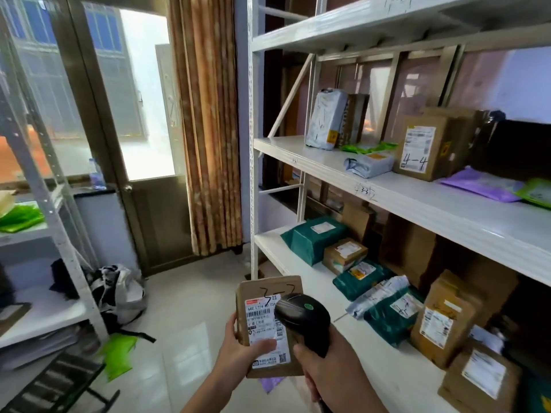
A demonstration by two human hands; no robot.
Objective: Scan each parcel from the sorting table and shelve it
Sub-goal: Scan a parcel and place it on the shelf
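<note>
Both hands were up close to the camera, in front of a white metal shelving unit [417, 198] that filled the right side of the view. Its middle shelf carried a cardboard box marked "4-4" [429, 147], a purple mailer [480, 184] beside it and a grey poly bag [326, 120] standing upright further back. On the lower shelf lay several dark green mailers [313, 236], with small and tall cardboard boxes [444, 320] among them. A brown patterned curtain [208, 120] hung left of the unit, next to a glazed door [140, 99].

Over the tiled floor, the left hand [235, 350] gripped a flat brown cardboard parcel [268, 293] from its left edge, its thumb lying across the white shipping label [265, 329]. "3-3" was written by hand near the parcel's top. The right hand [331, 368] was curled round the handle of a black barcode scanner [301, 317], whose head sat just over the label's right side. A green dot showed on top of the scanner's head.
</note>
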